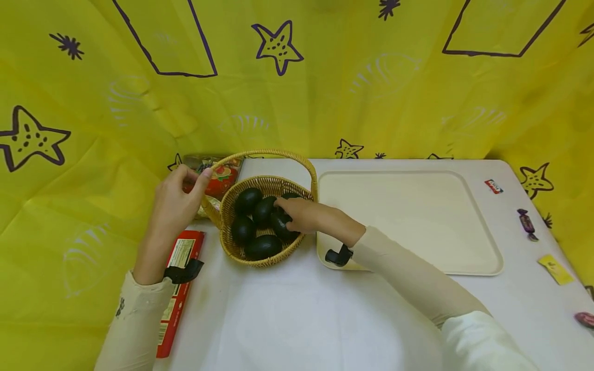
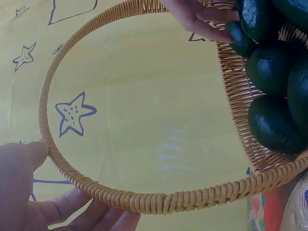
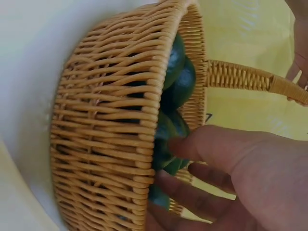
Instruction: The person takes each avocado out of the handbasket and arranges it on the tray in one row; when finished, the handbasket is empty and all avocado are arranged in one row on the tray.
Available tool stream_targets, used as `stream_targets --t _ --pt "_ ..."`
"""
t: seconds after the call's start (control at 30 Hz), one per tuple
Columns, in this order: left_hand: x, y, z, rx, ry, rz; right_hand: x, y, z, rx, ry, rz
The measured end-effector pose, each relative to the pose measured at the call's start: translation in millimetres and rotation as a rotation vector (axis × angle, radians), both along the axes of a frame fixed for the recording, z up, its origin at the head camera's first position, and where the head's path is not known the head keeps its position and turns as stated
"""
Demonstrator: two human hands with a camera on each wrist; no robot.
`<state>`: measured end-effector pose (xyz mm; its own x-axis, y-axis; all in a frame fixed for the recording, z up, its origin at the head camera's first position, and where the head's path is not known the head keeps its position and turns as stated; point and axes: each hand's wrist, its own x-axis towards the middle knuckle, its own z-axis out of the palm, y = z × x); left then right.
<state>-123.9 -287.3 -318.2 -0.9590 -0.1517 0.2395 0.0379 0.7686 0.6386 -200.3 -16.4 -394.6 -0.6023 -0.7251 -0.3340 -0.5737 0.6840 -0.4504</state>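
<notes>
A wicker basket (image 1: 260, 260) stands on the white table and holds several dark green avocados (image 1: 248, 200). My left hand (image 1: 199, 178) grips the basket's arched handle (image 1: 278, 153) at its left end; the left wrist view shows thumb and fingers (image 2: 82, 211) wrapped round the handle (image 2: 159, 202). My right hand (image 1: 284, 211) reaches into the basket from the right, its fingers curled on one avocado (image 1: 281, 225). In the right wrist view, thumb and fingers (image 3: 192, 144) close on that avocado (image 3: 166, 139) just inside the woven wall (image 3: 106, 134).
A cream tray (image 1: 478, 257) lies right of the basket. A red box (image 1: 178, 288) lies under my left forearm, with a red snack packet (image 1: 221, 178) behind the basket. Small wrapped sweets (image 1: 526, 222) sit along the table's right edge. Yellow star-printed cloth (image 1: 297, 77) hangs behind.
</notes>
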Motion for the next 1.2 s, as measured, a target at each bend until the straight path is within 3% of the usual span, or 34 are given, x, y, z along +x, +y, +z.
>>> stream_targets --t 0.33,0.93,1.07,1.2 --pt "0.8 -1 -0.5 -0.002 0.009 -0.015 8.7 -9 0.4 0.031 -0.032 -0.042" --pt "0.8 -1 -1.8 -0.009 0.001 -0.009 30.0 -7 -4.2 0.096 0.298 0.027" --pt "0.6 -1 -2.0 -0.006 0.016 -0.019 26.7 -8 -4.8 0.141 0.258 0.016" --pt "0.7 0 -1.4 -0.006 0.018 -0.02 18.0 -12 -4.6 0.187 0.133 -0.022"
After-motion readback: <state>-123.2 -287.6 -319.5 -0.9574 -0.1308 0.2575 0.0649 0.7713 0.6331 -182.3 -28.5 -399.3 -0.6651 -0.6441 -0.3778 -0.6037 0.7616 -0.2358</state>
